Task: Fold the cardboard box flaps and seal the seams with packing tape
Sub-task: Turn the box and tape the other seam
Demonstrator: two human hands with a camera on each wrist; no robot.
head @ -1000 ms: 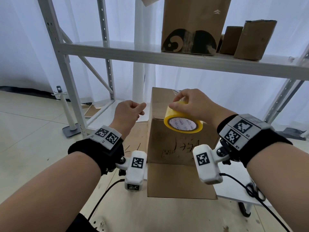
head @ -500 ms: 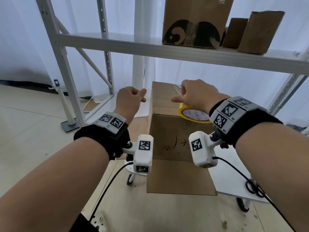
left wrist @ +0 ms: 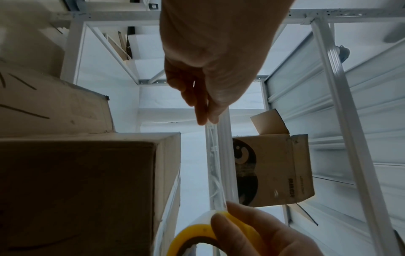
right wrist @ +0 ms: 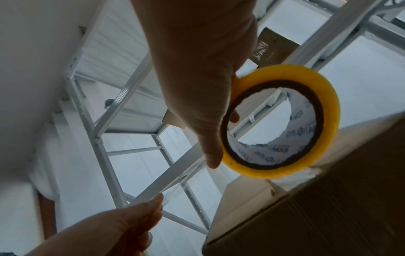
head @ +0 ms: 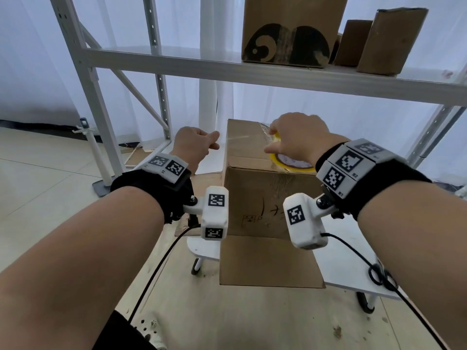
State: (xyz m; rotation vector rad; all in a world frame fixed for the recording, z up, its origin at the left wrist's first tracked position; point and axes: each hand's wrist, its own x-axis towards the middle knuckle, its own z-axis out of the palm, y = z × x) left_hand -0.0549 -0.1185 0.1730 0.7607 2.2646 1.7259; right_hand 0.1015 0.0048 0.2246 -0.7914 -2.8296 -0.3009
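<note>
A: Item, cardboard box [head: 255, 198]: location?
B: Upright on white counter [head: 338, 251].
A: Yellow tape roll [right wrist: 280, 121]?
B: Right hand [head: 298, 137], grip around it, above box top.
A: Left hand [head: 194, 145]?
B: Grip pinching clear tape strip [left wrist: 215, 166].

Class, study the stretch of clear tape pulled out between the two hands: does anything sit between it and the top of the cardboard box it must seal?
Nothing visible does. The clear tape strip spans open air beside the brown cardboard box.
</note>
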